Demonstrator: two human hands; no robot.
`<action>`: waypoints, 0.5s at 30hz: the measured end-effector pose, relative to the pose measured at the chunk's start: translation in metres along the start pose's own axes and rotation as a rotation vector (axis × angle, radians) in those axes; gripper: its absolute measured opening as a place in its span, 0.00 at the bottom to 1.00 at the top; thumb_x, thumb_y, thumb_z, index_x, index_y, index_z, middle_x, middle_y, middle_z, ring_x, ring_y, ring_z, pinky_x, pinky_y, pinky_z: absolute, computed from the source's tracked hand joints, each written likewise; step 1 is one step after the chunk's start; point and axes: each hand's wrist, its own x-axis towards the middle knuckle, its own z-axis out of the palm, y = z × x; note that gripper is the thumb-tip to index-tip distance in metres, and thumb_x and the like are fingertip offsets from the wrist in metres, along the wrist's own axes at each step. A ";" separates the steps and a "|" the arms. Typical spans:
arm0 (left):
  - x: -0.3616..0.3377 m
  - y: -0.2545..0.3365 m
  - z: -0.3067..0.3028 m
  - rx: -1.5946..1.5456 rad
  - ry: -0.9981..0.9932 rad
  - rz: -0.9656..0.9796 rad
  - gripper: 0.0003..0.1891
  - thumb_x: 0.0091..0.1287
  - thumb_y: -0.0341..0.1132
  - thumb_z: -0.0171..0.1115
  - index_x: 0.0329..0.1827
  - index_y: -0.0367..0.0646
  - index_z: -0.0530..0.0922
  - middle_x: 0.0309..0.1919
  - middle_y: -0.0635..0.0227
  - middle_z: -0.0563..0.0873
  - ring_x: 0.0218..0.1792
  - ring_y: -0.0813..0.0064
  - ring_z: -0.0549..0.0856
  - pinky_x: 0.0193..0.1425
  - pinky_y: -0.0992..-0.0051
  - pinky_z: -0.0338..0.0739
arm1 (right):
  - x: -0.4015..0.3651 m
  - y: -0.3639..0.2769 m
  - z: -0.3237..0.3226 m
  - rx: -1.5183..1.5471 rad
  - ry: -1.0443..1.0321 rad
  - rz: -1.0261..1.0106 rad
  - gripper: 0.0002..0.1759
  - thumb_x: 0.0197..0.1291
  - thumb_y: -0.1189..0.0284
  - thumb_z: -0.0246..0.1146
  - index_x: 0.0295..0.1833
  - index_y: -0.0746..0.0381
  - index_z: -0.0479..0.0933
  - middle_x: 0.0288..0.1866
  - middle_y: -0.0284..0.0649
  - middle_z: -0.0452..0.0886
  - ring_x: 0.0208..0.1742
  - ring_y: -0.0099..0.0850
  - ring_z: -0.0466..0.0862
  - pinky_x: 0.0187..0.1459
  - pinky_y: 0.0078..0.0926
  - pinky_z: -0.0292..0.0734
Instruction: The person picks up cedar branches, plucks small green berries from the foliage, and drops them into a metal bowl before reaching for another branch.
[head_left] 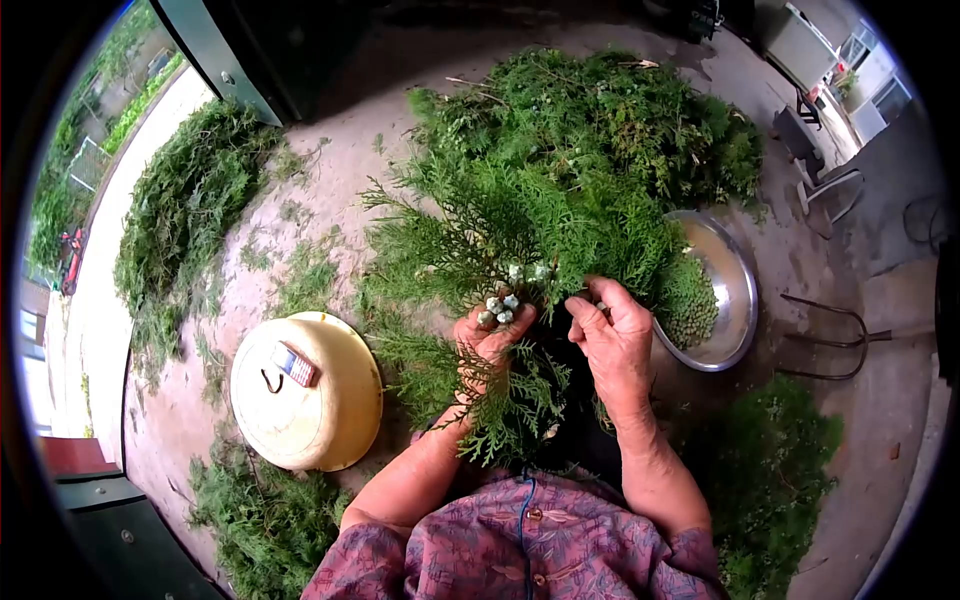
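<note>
My left hand (490, 340) is closed around a leafy evergreen branch (470, 235) in front of my chest. Several pale blue-green cones (503, 305) cluster at its fingertips, and flat green sprays stick out above and below the grip. Just to the right, my right hand (618, 345) is closed, thumb and fingers pinched together beside the foliage. Whatever sits in that pinch is too small to make out. Beyond the right hand stands a shiny metal basin (740, 300), with many small green cones (690, 305) in it. Foliage covers part of its left rim.
A large heap of cut branches (600, 120) lies ahead; another pile (190, 210) is at far left. An upturned cream basin (300, 420) carries a small box (295, 364) and a dark hook (270, 381). A metal fork (850, 340) lies at right. More greenery (770, 480) is at lower right.
</note>
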 end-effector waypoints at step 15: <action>0.004 -0.005 -0.002 0.134 -0.048 0.027 0.10 0.56 0.25 0.65 0.41 0.39 0.79 0.34 0.73 0.83 0.35 0.82 0.79 0.42 0.79 0.72 | 0.024 0.008 -0.017 0.604 0.061 0.172 0.06 0.62 0.72 0.57 0.42 0.62 0.72 0.30 0.34 0.76 0.28 0.24 0.76 0.26 0.19 0.70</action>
